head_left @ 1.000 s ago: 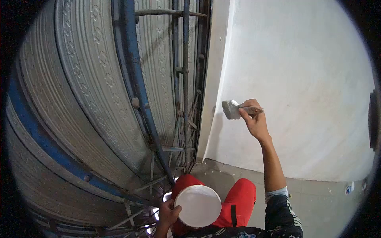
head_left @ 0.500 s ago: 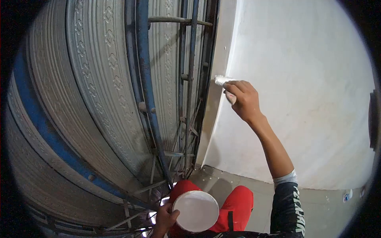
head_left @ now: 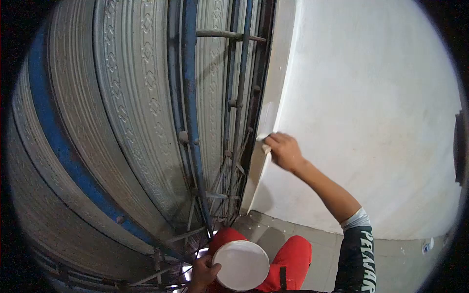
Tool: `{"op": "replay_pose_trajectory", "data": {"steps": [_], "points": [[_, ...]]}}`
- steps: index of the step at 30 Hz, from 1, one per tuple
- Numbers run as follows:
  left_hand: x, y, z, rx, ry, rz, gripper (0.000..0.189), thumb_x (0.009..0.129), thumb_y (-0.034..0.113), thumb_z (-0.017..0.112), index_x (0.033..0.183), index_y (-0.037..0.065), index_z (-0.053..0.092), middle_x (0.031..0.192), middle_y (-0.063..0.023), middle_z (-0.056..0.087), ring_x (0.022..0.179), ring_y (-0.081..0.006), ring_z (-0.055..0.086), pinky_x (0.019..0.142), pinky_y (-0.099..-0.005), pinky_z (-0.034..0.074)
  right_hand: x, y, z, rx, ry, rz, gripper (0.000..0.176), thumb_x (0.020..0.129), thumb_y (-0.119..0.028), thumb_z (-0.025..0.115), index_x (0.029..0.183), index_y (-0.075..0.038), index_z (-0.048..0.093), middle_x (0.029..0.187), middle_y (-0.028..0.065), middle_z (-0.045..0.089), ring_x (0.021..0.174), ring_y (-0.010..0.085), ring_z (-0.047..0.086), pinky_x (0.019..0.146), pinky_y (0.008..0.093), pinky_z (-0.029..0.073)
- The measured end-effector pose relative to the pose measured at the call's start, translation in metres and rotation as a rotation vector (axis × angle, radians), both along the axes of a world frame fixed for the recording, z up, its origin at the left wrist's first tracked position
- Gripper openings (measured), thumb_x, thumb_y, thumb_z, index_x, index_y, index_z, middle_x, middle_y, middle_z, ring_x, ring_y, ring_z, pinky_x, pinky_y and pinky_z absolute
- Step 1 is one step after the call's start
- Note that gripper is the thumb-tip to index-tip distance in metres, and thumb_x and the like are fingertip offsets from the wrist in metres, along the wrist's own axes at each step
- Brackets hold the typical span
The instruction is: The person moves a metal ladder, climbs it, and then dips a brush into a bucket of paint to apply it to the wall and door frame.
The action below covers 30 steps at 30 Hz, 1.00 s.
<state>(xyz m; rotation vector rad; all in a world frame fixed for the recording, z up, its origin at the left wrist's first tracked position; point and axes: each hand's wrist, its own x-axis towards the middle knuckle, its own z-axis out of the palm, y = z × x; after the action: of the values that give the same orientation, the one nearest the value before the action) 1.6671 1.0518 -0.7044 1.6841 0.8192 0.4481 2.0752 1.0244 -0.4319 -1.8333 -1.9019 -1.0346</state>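
My right hand (head_left: 286, 151) is curled tight around a brush (head_left: 266, 148), at the left edge of the white wall (head_left: 371, 107). My left hand (head_left: 204, 271) pinches the side of a round tub (head_left: 242, 241) with white paint (head_left: 242, 266) inside, by my red pants (head_left: 295, 256).

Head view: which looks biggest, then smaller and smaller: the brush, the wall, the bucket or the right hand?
1. Wall
2. Bucket
3. Right hand
4. Brush, counting just what shows; fingers hide some of it
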Motion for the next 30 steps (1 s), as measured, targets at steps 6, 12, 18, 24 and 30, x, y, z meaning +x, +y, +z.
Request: {"op": "replay_pose_trajectory", "data": {"steps": [6, 12, 18, 24, 30], "points": [[0.002, 0.0, -0.013, -0.038, -0.033, 0.033, 0.034, 0.067, 0.029, 0.073, 0.082, -0.001, 0.069, 0.068, -0.0112, 0.064, 0.062, -0.0201, 0.059, 0.059, -0.0367, 0.047, 0.009, -0.003, 0.104, 0.342, -0.302, 0.038, 0.02, 0.073, -0.003, 0.066, 0.091, -0.009, 0.06, 0.091, 0.0057, 0.064, 0.083, 0.026, 0.063, 0.069, 0.0384, 0.053], [0.001, 0.001, -0.019, 0.014, -0.044, 0.005, 0.033, 0.065, 0.03, 0.073, 0.074, 0.0, 0.065, 0.065, -0.0092, 0.06, 0.06, -0.0186, 0.055, 0.057, -0.0375, 0.045, 0.015, -0.001, 0.125, 0.36, -0.494, 0.041, 0.029, 0.075, -0.009, 0.068, 0.104, -0.008, 0.063, 0.103, 0.0058, 0.066, 0.094, 0.0247, 0.065, 0.074, 0.0354, 0.054], [-0.004, 0.005, -0.013, 0.026, 0.096, -0.068, 0.039, 0.068, 0.02, 0.069, 0.1, -0.003, 0.073, 0.09, -0.0139, 0.074, 0.081, -0.0234, 0.07, 0.078, -0.0393, 0.055, 0.025, -0.003, -0.045, -0.082, -0.154, 0.043, 0.024, 0.078, -0.012, 0.065, 0.101, -0.01, 0.06, 0.097, 0.0076, 0.063, 0.09, 0.0279, 0.064, 0.078, 0.0402, 0.054], [-0.009, 0.003, -0.013, -0.096, -0.025, -0.004, 0.037, 0.068, 0.019, 0.069, 0.097, -0.004, 0.073, 0.088, -0.0153, 0.073, 0.078, -0.0238, 0.07, 0.075, -0.0398, 0.055, 0.012, -0.006, -0.072, -0.094, 0.12, 0.03, 0.023, 0.074, -0.004, 0.066, 0.096, -0.01, 0.062, 0.089, 0.0085, 0.062, 0.086, 0.0301, 0.063, 0.074, 0.0427, 0.053], [-0.009, 0.004, -0.008, -0.107, 0.092, 0.006, 0.037, 0.068, 0.018, 0.069, 0.098, -0.003, 0.072, 0.09, -0.016, 0.073, 0.078, -0.024, 0.07, 0.075, -0.0397, 0.055, 0.012, -0.005, 0.087, 0.281, -0.114, 0.038, 0.015, 0.077, -0.006, 0.066, 0.09, -0.008, 0.06, 0.085, 0.0085, 0.06, 0.079, 0.0297, 0.061, 0.066, 0.041, 0.052]]}}
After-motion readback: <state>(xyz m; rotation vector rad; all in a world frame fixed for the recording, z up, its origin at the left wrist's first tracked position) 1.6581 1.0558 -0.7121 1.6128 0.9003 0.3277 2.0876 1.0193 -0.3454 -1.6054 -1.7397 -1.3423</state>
